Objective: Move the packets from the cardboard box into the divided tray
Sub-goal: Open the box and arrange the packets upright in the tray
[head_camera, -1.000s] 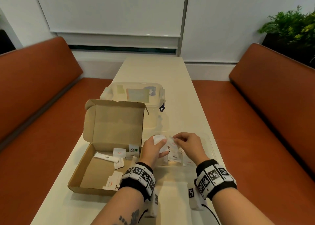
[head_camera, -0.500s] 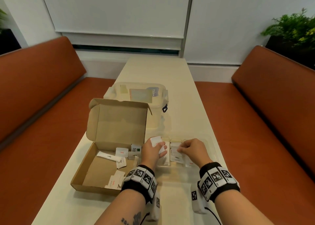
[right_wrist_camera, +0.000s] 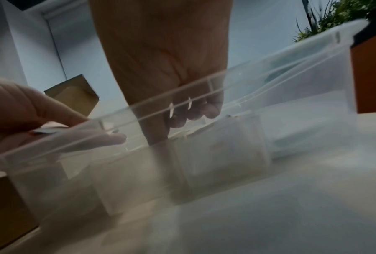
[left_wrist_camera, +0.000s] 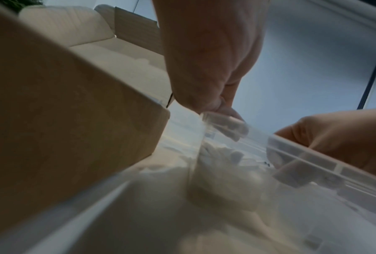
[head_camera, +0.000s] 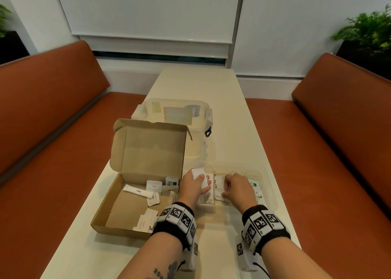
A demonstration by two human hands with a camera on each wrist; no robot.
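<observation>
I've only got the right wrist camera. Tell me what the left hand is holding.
Observer: The left hand grips a white packet over the left end of the divided tray.
Operator: Report what's left in the box.
Observer: Several packets still lie in the cardboard box, among them a long white stick packet.
Operator: Name what's behind the box.
Observer: A clear lidded plastic container stands just behind it.
</observation>
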